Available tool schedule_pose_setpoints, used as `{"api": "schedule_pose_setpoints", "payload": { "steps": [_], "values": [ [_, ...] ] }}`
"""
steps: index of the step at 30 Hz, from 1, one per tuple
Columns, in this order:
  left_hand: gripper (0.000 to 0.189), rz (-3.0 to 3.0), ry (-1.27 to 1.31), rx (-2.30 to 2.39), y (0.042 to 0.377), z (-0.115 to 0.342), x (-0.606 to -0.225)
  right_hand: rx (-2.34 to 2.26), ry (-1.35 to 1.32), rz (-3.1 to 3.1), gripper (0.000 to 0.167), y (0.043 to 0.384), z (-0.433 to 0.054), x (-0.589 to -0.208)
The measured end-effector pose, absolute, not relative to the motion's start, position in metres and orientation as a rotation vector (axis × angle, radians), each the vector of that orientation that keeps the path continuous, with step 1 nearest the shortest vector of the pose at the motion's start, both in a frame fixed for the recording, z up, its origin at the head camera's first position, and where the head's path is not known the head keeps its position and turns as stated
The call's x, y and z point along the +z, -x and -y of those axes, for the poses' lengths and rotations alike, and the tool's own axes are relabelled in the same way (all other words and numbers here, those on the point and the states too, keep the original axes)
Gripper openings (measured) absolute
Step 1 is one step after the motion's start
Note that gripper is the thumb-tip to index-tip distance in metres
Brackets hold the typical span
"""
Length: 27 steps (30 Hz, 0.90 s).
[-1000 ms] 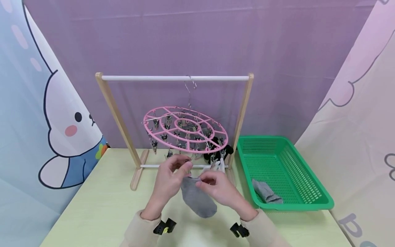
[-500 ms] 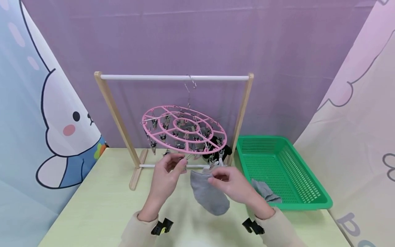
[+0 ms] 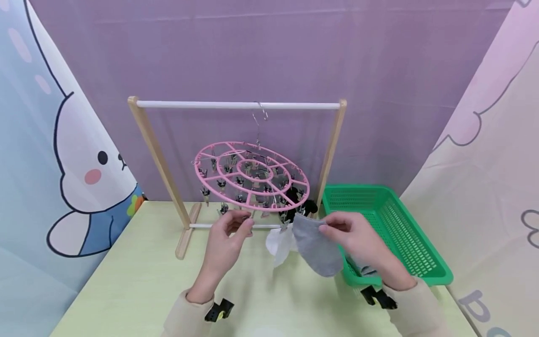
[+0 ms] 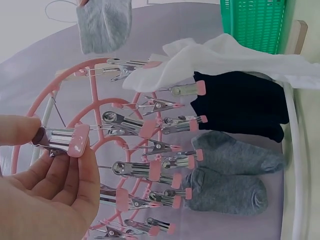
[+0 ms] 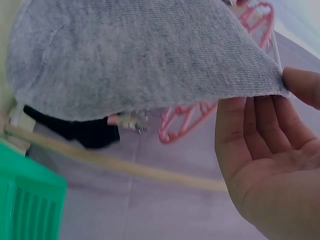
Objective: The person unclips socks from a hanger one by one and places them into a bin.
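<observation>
My left hand [image 3: 227,241] pinches a metal clothespin [image 4: 62,140] with pink tips at the front of the round pink drying hanger [image 3: 251,206]. Between the thumb and fingers of my right hand [image 3: 358,238] hangs a grey sock [image 3: 317,245], held by its cuff edge. That sock is apart from the clothespin, off to its right. White socks [image 3: 280,243] hang from the hanger behind it. Through the left wrist view I see black socks [image 4: 240,102] and two grey socks [image 4: 227,192] clipped farther back, among several free clothespins.
A wooden rack with a white top rail [image 3: 236,105] carries the hanger by its metal hook. At the right stands a green basket [image 3: 421,238], with a grey sock [image 3: 366,270] in it, partly hidden by my right hand. A pale table [image 3: 126,281] lies underneath.
My right hand has carried the grey sock right and slightly up, away from the left hand. The left hand has shifted slightly left, still pinching the clothespin. White socks have come into fuller view.
</observation>
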State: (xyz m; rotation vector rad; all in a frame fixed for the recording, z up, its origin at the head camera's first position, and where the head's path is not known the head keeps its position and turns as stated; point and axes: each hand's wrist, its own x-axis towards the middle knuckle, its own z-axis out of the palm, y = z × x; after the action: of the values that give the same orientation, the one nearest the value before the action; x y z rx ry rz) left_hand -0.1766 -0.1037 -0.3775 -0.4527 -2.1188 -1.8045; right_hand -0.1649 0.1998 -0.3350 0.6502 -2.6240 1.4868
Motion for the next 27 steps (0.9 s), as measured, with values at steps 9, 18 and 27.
{"api": "schedule_pose_setpoints", "payload": {
  "steps": [9,18,27],
  "values": [
    [0.019,2.110,0.466,-1.786,0.176,0.105,-0.381,1.389,-0.486,2.634,0.016,0.163,-0.232,-0.316],
    [0.018,2.112,0.471,-1.758,0.176,0.107,-0.381,1.331,-0.313,2.668,0.030,0.170,-0.266,-0.308],
    [0.019,2.114,0.477,-1.742,0.176,0.108,-0.383,1.309,-0.158,2.769,0.036,0.190,-0.289,-0.334]
  ]
}}
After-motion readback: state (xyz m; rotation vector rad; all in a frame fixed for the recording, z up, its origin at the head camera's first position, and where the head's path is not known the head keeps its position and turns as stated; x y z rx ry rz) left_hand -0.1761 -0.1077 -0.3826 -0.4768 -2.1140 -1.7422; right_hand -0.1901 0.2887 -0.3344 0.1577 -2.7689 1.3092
